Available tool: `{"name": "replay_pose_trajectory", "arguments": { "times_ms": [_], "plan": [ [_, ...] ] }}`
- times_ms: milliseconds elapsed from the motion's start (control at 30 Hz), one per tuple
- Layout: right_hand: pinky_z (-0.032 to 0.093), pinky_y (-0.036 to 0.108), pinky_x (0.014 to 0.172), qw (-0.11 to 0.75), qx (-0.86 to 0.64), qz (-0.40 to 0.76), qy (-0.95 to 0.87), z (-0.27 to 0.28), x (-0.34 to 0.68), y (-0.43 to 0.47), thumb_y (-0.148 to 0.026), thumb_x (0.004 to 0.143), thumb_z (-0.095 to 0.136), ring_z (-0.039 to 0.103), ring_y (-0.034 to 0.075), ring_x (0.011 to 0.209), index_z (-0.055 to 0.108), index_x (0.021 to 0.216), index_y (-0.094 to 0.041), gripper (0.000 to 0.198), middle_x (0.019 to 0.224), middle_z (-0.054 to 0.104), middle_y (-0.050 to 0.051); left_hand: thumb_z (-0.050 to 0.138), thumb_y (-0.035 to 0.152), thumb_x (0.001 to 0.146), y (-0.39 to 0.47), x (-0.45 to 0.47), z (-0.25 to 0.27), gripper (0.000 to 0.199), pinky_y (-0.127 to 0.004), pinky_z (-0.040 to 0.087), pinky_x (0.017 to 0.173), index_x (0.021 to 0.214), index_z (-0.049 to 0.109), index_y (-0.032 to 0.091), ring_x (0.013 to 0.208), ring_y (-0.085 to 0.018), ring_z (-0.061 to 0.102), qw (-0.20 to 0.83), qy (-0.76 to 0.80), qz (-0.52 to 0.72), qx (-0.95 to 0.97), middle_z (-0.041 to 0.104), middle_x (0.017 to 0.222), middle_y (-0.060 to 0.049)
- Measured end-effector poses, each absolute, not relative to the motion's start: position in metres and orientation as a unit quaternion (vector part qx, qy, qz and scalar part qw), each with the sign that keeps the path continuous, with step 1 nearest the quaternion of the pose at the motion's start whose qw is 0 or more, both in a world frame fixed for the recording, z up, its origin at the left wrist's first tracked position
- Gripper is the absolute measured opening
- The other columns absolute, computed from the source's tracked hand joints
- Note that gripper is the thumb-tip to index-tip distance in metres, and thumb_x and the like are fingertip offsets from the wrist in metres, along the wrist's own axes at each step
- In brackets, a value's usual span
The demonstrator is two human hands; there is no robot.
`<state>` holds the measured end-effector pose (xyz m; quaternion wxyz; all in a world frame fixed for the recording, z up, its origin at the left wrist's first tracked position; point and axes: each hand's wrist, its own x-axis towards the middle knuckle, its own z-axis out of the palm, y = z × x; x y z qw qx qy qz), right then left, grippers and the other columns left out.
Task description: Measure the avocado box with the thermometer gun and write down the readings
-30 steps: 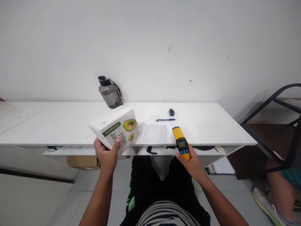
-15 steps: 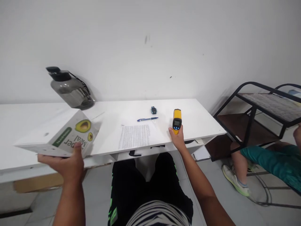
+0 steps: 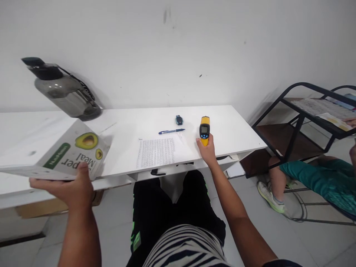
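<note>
At the left, my left hand (image 3: 71, 187) grips a white box (image 3: 62, 155) with an avocado picture and the word "Meal" on its side, thumb on the printed face and fingers beneath. My right hand (image 3: 208, 150) is wrapped round the handle of a yellow and black infrared thermometer (image 3: 204, 129), over the right part of the white table (image 3: 230, 128). Between the hands are a printed sheet of paper (image 3: 155, 152), a blue pen (image 3: 171, 131) and a small dark watch-like device (image 3: 179, 120).
A grey see-through water bottle (image 3: 66, 92) stands behind the box near the wall. To the right, a person in green shorts (image 3: 314, 181) sits by a black-framed rack (image 3: 294, 129). Drawers run under the table's front edge.
The white box and my left hand have shifted left in view. The thermometer has moved slightly up and left in view with my right hand; the camera view has shifted too.
</note>
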<state>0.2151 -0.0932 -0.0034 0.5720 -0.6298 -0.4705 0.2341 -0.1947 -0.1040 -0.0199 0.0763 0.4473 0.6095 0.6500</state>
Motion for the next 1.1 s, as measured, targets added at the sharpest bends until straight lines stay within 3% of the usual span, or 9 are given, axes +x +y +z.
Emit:
{"name": "replay_pose_trajectory", "arguments": {
  "times_ms": [100, 667, 1100],
  "plan": [
    [0.047, 0.03, 0.072, 0.577, -0.629, 0.252, -0.456, -0.007, 0.219, -0.09, -0.045, 0.078, 0.061, 0.053, 0.015, 0.076, 0.047, 0.115, -0.021, 0.046, 0.092, 0.057, 0.001, 0.071, 0.024, 0.064, -0.105, -0.195, -0.022, 0.097, -0.036, 0.038, 0.11, 0.131, 0.004, 0.002, 0.126, -0.02, 0.048, 0.042, 0.555, 0.686, 0.469, 0.031, 0.144, -0.026],
    [0.047, 0.032, 0.074, 0.574, -0.635, 0.221, -0.468, -0.009, 0.216, -0.094, -0.042, 0.078, 0.061, 0.054, 0.016, 0.078, 0.045, 0.117, -0.02, 0.048, 0.093, 0.057, 0.003, 0.068, 0.022, 0.072, -0.111, -0.188, -0.016, 0.092, -0.035, 0.039, 0.11, 0.132, 0.002, -0.001, 0.127, -0.018, 0.047, 0.04, 0.586, 0.67, 0.453, 0.029, 0.146, -0.027],
    [0.049, 0.032, 0.073, 0.568, -0.644, 0.232, -0.457, -0.013, 0.221, -0.093, -0.046, 0.078, 0.062, 0.054, 0.016, 0.076, 0.046, 0.117, -0.022, 0.049, 0.092, 0.057, 0.002, 0.063, 0.035, 0.06, -0.09, -0.217, -0.05, 0.102, -0.039, 0.04, 0.107, 0.133, 0.002, 0.0, 0.124, -0.017, 0.048, 0.004, 0.595, 0.673, 0.439, 0.028, 0.146, -0.027]
  ]
}}
